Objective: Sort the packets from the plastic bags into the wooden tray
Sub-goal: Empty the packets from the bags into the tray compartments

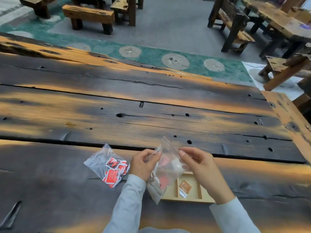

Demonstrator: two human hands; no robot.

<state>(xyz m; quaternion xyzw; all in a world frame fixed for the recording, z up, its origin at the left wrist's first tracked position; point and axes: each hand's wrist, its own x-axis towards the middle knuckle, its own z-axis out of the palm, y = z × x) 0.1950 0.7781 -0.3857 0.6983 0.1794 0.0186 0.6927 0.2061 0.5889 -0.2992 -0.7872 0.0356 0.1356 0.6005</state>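
My left hand [145, 163] and my right hand [199, 163] each pinch one side of the mouth of a clear plastic bag [166, 165], held above the wooden tray [186, 200]. The bag hangs down and holds pale and reddish packets, blurred through the plastic. An orange packet [185, 188] lies in a middle compartment of the tray. A second clear bag [106, 165] with several red-and-white packets lies flat on the table to the left of my left hand.
The dark, scorched plank table [151, 105] stretches far ahead and to both sides. Its right end [289, 118] lies beyond my right hand. Wooden benches [89, 15] and other tables [282, 22] stand on the floor past the far edge.
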